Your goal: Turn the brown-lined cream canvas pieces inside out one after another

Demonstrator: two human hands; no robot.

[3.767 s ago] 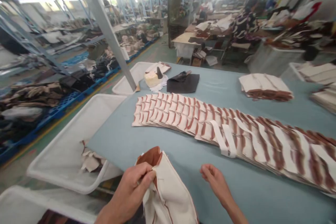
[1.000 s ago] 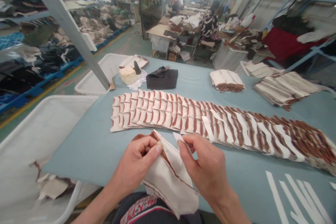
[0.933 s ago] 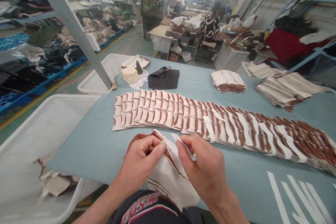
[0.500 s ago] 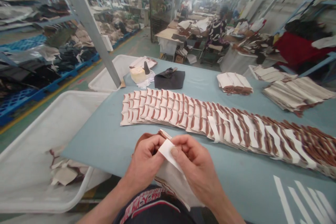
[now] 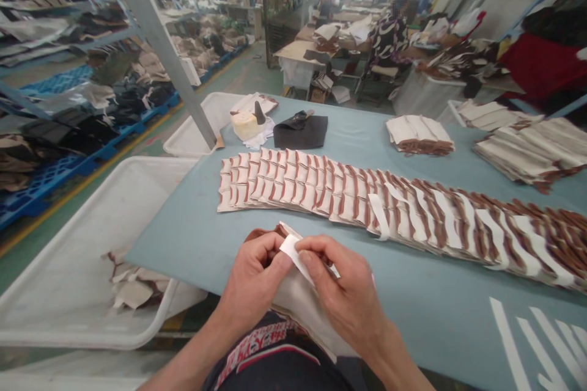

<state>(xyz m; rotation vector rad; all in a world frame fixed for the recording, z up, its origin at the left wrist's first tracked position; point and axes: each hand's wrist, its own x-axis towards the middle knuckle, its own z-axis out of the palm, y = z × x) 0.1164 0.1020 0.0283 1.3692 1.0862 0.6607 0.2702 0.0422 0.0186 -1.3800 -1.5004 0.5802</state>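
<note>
My left hand (image 5: 252, 272) is closed on a cream-and-brown fabric piece (image 5: 296, 296), held over the table's near edge against my lap. Between thumb and fingers, my right hand (image 5: 348, 287) pinches a white strip (image 5: 290, 247) that lies along the upper edge of that piece. The strip's top end also touches my left thumb. Beyond my hands, a long overlapping row of similar fabric pieces (image 5: 293, 183) stretches across the table, with white strips (image 5: 447, 220) laid over its right part. Several loose white strips (image 5: 510, 336) lie at the lower right.
The blue-green table (image 5: 183, 238) holds a roll of yellowish material (image 5: 244, 126) with a dark cone, a black cloth (image 5: 300, 132) and fabric stacks (image 5: 419, 133) at the back right. At left stands a white bin (image 5: 82, 226) with scraps. A person (image 5: 389, 36) sits farther off.
The view has shifted slightly, so the table and the row sit a little higher and farther right. My hands keep their hold on the fabric piece and strip, with small finger movements.
</note>
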